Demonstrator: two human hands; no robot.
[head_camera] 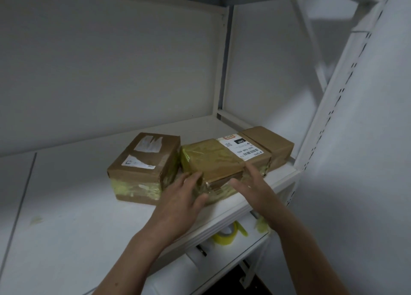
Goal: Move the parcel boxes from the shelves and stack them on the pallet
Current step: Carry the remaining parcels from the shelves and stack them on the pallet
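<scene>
Left hand [180,196] fingers curled on taped parcel [211,159], right hand [255,188] spread alongside; second parcel [144,161] lay left of fingers, both on shelf [66,194].

The shelf [77,194] is plain white; the squat parcel box [142,161] is brown cardboard with white labels on top and a band of pale yellow-green tape round its lower half; the long parcel box [213,159] is brown too, its near half glazed in yellowish tape; its label [242,149] is white with black barcode stripes and a black patch; the tape roll [224,235] below is yellow; the white upright [333,107] carries rows of dark slots.
</scene>
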